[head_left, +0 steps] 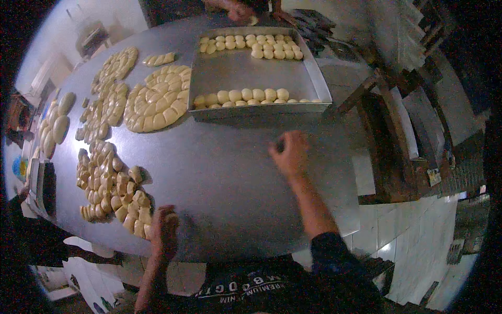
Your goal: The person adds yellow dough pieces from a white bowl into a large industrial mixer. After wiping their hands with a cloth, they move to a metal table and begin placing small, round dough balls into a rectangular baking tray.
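Observation:
At the near edge of the metal table, my left hand (165,229) is curled, and a pale bit of dough shows at its fingers. It is right beside a heap of cut dough pieces (121,201). My right hand (292,152) is over the middle of the table, just below the tray, with its fingers curled in; what they hold, if anything, is hidden. Round dough balls (254,94) stand in rows along the near and far sides of a large rectangular metal tray (317,78).
Coiled, sliced dough (159,99) lies left of the tray, with more dough pieces (107,107) beyond it. Smooth dough lumps (54,125) sit at the far left. Across the table, another person's hand (239,11) is near the tray's far rim. Wooden furniture (387,141) stands at right.

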`<state>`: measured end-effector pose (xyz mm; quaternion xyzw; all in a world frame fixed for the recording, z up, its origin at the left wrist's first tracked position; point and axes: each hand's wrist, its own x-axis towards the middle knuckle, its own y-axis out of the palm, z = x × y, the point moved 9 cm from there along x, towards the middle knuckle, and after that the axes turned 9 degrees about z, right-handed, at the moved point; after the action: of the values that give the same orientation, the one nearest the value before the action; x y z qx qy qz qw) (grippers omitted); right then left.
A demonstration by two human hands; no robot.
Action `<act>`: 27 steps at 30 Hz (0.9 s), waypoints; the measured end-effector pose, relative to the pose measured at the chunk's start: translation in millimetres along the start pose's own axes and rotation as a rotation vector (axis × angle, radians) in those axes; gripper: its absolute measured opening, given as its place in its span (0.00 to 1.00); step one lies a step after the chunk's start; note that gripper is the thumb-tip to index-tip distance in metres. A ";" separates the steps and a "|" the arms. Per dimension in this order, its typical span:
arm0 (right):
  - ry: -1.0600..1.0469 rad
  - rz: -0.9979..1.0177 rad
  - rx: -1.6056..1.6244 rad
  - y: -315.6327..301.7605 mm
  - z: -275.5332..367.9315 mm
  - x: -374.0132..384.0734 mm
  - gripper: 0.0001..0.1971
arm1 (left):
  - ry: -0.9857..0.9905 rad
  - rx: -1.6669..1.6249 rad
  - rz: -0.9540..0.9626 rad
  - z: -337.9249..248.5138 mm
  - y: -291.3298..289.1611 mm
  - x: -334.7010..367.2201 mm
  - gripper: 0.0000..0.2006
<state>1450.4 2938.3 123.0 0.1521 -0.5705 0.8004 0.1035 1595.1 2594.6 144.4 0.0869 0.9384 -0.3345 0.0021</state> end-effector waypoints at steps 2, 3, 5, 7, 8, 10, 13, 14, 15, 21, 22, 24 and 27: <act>-0.264 0.155 0.153 11.3 45.3 -39.7 0.11 | 0.030 -0.428 0.174 -36.8 18.7 13.6 0.11; -0.408 0.225 0.226 14.7 64.6 -57.1 0.11 | 0.078 -0.511 0.149 -44.6 20.8 16.1 0.09; -0.308 0.247 0.248 -0.7 17.2 -56.3 0.10 | 0.051 -0.690 0.107 -25.8 9.1 26.4 0.07; -0.132 0.221 0.180 -9.5 -22.6 -47.3 0.10 | -0.117 -0.693 0.051 -24.5 12.4 41.5 0.10; -0.024 0.168 0.115 -9.7 -38.2 -24.3 0.10 | -0.089 -0.679 0.094 -25.2 23.1 46.4 0.10; -0.074 0.121 0.045 -11.7 -21.0 -11.3 0.11 | -0.024 -0.642 0.123 3.7 44.2 59.0 0.11; -0.240 0.185 0.085 -25.1 7.6 -50.2 0.14 | -0.112 -0.245 -0.029 17.0 7.0 48.2 0.10; -0.163 0.242 0.179 -30.0 -14.6 -53.3 0.15 | -0.265 -0.646 -0.082 18.6 -2.6 39.7 0.09; -0.083 0.303 0.267 -33.1 -35.1 -51.8 0.16 | -0.241 -0.648 -0.105 13.1 -12.7 38.4 0.10; 0.153 -0.255 0.848 -78.2 -72.3 118.4 0.15 | -0.228 -0.805 -0.015 32.5 21.2 40.7 0.10; 0.091 -0.218 0.554 -62.8 -82.2 141.1 0.13 | -0.262 -0.755 -0.002 32.2 28.5 45.2 0.10; 0.120 -0.100 0.273 -35.5 -95.1 152.2 0.13 | -0.337 -0.639 0.017 32.4 32.1 51.2 0.10; 0.154 -0.064 0.405 -40.2 -62.9 148.0 0.14 | -0.279 -1.082 -0.109 55.7 23.5 35.6 0.09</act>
<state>1318.1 3009.8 192.9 0.1263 -0.3834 0.9042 0.1394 1560.9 2583.3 84.2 -0.0205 0.9702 0.1864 0.1532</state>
